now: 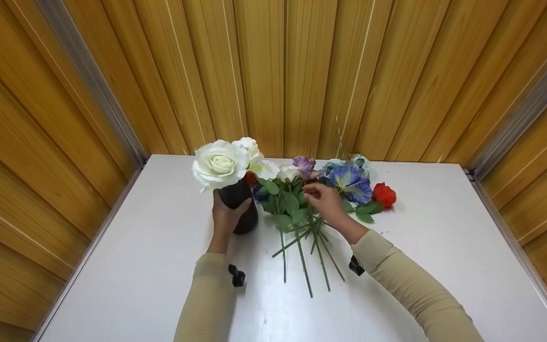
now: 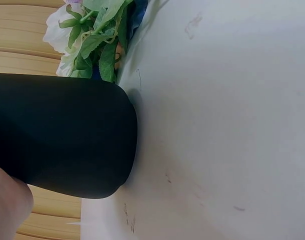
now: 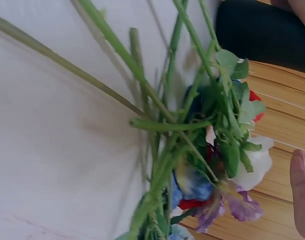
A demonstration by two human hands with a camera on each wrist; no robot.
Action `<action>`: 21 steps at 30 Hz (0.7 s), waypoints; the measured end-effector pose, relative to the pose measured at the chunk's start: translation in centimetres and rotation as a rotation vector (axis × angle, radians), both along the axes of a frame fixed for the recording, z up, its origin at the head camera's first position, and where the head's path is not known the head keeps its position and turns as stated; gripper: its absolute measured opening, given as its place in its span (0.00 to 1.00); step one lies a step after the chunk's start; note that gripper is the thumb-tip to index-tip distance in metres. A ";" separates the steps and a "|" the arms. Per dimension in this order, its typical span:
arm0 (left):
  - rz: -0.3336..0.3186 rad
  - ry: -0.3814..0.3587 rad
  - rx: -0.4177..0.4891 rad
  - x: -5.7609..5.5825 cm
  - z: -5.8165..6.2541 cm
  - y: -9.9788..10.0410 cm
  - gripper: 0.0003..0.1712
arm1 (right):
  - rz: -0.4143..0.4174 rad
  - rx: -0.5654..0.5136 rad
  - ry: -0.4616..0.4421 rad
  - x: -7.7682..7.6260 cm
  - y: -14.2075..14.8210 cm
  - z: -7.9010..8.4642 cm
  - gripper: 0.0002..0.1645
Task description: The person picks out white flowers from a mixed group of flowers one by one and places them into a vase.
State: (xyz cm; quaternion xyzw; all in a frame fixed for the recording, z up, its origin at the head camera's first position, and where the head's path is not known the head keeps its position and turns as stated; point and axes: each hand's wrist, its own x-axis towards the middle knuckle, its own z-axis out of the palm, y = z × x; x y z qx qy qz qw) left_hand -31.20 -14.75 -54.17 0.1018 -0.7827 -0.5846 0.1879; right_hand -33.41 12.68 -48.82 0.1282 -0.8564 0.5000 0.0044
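My left hand [image 1: 226, 216] grips a black vase [image 1: 240, 219] around its side, thumb at the front. In the left wrist view the vase [image 2: 67, 135] stands with its base on the white table. A large white rose [image 1: 220, 164] and other white flowers [image 1: 249, 148] rise over its mouth, which they hide. My right hand [image 1: 325, 202] hovers above a heap of artificial flowers, fingers loosely bent, holding nothing. Under and beside it lie a blue flower [image 1: 351, 180], a purple flower [image 1: 305, 164] and green leaves [image 1: 290, 204]. The right wrist view shows only fingers [image 3: 301, 187] at its edge.
Several green stems [image 1: 303, 263] cross one another and point toward the table's front. A red rose [image 1: 384, 195] lies at the heap's right end. Wood-patterned walls [image 1: 283, 80] enclose the white table [image 1: 126, 266] at the back and sides.
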 end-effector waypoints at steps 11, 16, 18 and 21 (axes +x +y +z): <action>0.003 0.008 0.010 -0.1 -0.1 -0.1 0.47 | 0.008 0.024 -0.278 -0.1 0.1 -2.8 0.17; 0.006 0.016 -0.012 0.0 0.0 0.0 0.45 | -0.003 -0.075 -0.395 -0.6 -0.4 -3.5 0.17; 0.007 0.024 -0.023 0.1 0.0 0.0 0.45 | -0.018 -0.068 -0.407 -0.7 -0.5 -3.7 0.17; 0.002 0.040 -0.026 0.0 -0.1 0.0 0.46 | -0.048 -0.009 -0.401 -0.8 -0.4 -4.0 0.15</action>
